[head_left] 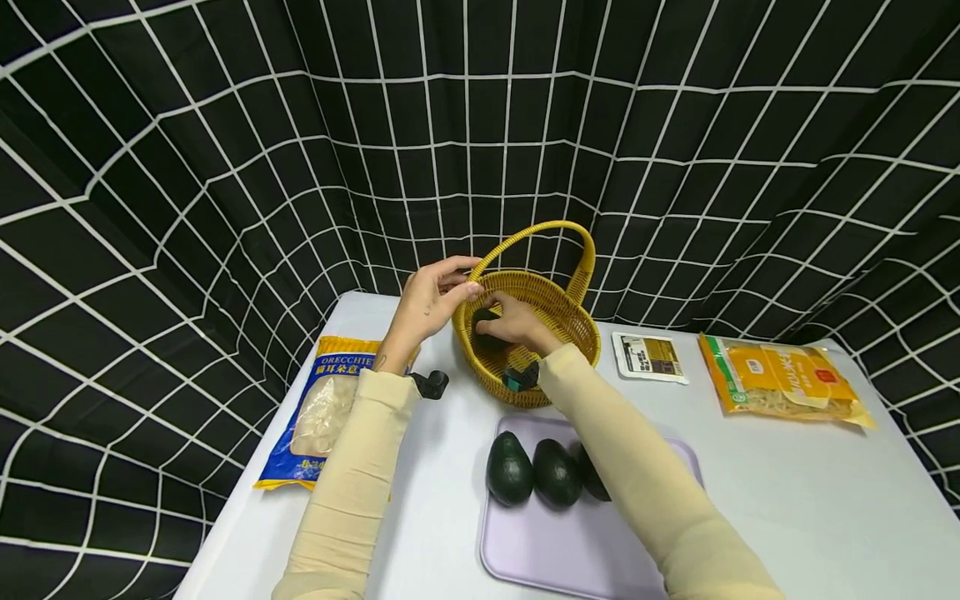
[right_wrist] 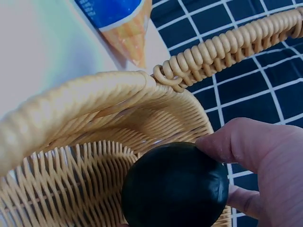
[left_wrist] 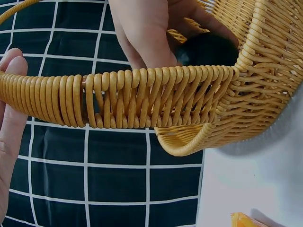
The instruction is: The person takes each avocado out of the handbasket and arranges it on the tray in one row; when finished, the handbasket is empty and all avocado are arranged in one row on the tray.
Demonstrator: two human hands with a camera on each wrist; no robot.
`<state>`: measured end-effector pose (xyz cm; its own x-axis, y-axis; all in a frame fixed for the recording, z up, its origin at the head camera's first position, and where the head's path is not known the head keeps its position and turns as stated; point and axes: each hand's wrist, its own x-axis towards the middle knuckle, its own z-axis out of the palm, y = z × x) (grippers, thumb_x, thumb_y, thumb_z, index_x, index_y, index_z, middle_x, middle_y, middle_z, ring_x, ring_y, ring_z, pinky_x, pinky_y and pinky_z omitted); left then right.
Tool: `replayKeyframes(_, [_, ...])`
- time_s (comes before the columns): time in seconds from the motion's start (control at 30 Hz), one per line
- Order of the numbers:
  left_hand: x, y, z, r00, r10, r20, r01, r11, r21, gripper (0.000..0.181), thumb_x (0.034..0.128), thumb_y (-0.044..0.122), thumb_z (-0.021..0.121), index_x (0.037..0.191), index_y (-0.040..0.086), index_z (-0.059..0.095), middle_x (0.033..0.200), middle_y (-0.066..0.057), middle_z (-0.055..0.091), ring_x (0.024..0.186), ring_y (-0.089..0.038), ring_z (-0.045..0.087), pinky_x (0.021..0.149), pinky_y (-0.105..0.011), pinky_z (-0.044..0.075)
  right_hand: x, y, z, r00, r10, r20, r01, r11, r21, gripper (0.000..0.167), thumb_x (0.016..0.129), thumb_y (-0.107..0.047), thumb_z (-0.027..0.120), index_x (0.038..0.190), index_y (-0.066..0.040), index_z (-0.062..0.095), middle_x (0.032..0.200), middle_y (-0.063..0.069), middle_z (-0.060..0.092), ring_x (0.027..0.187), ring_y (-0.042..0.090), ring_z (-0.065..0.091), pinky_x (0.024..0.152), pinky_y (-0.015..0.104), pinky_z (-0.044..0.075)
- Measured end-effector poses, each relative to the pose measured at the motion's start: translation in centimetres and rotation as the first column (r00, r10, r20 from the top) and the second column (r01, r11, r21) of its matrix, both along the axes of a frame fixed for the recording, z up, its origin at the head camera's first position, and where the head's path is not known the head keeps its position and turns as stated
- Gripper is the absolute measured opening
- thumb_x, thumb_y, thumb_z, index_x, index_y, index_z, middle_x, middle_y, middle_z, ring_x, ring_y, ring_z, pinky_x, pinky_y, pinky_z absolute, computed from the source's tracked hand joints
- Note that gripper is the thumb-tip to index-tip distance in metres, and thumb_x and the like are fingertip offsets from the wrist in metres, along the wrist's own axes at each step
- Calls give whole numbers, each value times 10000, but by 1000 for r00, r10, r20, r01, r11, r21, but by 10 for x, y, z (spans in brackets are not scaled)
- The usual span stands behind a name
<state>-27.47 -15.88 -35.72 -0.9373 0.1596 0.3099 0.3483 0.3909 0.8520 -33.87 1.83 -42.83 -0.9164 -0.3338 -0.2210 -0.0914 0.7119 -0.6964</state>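
Observation:
A yellow wicker basket (head_left: 581, 337) with an arched handle (left_wrist: 156, 97) stands at the back of the table. My left hand (head_left: 429, 302) holds the left foot of the handle between thumb and fingers. Inside the basket, my right hand (head_left: 517, 321) grips a dark green avocado (right_wrist: 175, 187) near the left wall; in the right wrist view the thumb lies on its upper side. In front of the basket is a pale purple tray (head_left: 555, 546). Along its far side lie an avocado (head_left: 510, 469), a second avocado (head_left: 557, 473) and a third avocado (head_left: 591, 475), partly hidden by my right sleeve.
To the left lies a blue and yellow pasta bag (head_left: 326, 408), partly under my left forearm. Right of the basket are a small white-edged packet (head_left: 649, 357) and an orange food bag (head_left: 783, 379). A black gridded curtain (head_left: 517, 125) surrounds the white table (head_left: 757, 492).

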Motion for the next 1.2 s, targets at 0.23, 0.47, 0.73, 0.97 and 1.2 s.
replayKeyframes(0.23, [0, 3, 2, 1000, -4, 24, 4, 1000, 10, 339, 978, 172, 688, 1317, 169, 673, 1117, -119, 756, 974, -203, 739, 892, -366, 588, 10, 12, 8, 1000, 10, -13, -11, 1000, -29, 571, 897, -302, 695, 1396, -109, 494, 1327, 189, 586, 1029, 308, 649, 835, 410, 592])
replayKeyframes(0.47, [2, 4, 4, 1000, 0, 28, 0, 1000, 16, 332, 977, 163, 690, 1308, 177, 678, 1090, -94, 762, 966, -197, 735, 889, -376, 589, 19, 26, 22, 997, 44, -60, -45, 999, -21, 571, 896, -329, 683, 1404, -136, 505, 1387, 192, 564, 1077, 325, 636, 899, 446, 567])
replayKeyframes(0.73, [3, 4, 6, 999, 10, 37, -10, 1000, 3, 328, 973, 200, 698, 1301, 197, 681, 1092, -78, 764, 961, -191, 736, 897, -386, 586, 33, 40, 33, 987, 61, -147, -64, 998, -19, 550, 893, -312, 688, 1388, -142, 519, 1377, 166, 585, 1204, 339, 562, 1026, 502, 473])
replayKeyframes(0.97, [3, 3, 5, 999, 16, 42, -15, 1000, -3, 337, 975, 216, 697, 1310, 189, 674, 1095, -80, 763, 970, -191, 735, 895, -384, 589, 48, 51, 40, 980, 73, -185, -82, 996, -46, 552, 897, -298, 701, 1391, -131, 522, 1307, 147, 610, 1052, 308, 585, 892, 451, 512])
replayKeyframes(1.2, [4, 2, 3, 999, 19, 26, -19, 1000, -18, 355, 978, 225, 691, 1329, 185, 663, 1104, -81, 766, 993, -201, 735, 904, -379, 587, 64, 64, 45, 972, 91, -218, -100, 995, -30, 548, 905, -313, 695, 1395, -143, 520, 1243, 135, 634, 982, 286, 593, 791, 382, 523])
